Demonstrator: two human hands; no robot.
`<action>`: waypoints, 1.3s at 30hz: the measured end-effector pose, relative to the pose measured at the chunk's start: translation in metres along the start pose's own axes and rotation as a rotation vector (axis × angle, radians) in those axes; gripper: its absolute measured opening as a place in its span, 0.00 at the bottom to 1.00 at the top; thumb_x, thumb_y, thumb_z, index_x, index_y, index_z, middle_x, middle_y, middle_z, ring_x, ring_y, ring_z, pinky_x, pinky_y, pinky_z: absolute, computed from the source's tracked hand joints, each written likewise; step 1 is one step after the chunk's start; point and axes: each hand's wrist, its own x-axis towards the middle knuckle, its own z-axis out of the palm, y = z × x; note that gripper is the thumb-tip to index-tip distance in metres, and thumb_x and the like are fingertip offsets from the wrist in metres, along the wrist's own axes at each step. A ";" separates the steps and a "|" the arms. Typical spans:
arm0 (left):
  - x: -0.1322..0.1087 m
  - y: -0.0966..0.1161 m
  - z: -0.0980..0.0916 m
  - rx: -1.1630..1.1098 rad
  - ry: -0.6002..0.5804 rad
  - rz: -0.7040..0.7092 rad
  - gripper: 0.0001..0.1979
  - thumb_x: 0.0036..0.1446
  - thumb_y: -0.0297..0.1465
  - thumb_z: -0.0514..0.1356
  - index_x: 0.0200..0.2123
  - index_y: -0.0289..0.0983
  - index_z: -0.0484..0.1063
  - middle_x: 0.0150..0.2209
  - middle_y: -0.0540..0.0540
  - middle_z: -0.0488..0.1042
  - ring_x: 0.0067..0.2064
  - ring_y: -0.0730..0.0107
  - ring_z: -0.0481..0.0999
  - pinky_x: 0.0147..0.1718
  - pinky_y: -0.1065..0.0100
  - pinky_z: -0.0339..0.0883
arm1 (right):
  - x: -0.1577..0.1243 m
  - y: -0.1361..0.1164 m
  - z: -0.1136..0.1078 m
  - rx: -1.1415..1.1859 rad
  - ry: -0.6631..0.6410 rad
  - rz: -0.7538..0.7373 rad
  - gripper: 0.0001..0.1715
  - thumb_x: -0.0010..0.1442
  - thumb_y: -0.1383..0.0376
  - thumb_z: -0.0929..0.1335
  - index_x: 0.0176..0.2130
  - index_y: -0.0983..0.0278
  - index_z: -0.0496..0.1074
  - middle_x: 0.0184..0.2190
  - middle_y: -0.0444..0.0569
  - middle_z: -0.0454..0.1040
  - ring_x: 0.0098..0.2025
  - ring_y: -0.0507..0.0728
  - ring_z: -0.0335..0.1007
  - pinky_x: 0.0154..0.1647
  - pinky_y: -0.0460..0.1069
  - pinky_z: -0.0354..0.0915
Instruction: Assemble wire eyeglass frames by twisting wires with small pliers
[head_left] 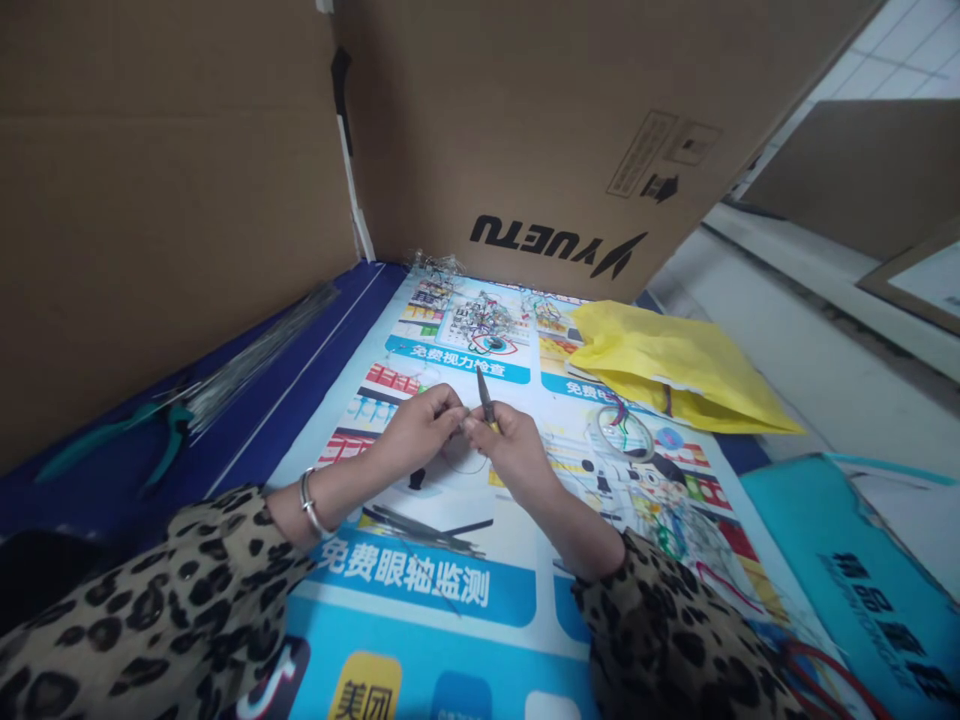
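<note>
Brown cardboard [525, 110] stands at twelve o'clock. Right fingers [507, 422] hold a pointed tool [484, 394]; left fingers [444, 402] pinch a tiny thing [463, 413], too blurry to name.

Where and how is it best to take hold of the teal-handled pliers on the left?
Probably by both handles, with the left hand coming from the near side: the handles spread apart that way, while the other end of the pliers lies farther off, beside the bundle of thin wires.

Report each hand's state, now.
Left hand: closed in a pinch; anything it holds is too small to tell.
Right hand: closed, holding a pointed metal tool.
</note>
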 end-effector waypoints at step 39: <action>-0.010 0.020 0.007 -0.742 0.245 -0.078 0.10 0.54 0.34 0.58 0.31 0.35 0.60 0.38 0.44 0.75 0.42 0.62 0.76 0.38 0.65 0.68 | -0.036 -0.012 -0.010 0.523 -0.429 0.352 0.23 0.54 0.48 0.63 0.30 0.67 0.65 0.14 0.43 0.68 0.15 0.51 0.66 0.11 0.41 0.54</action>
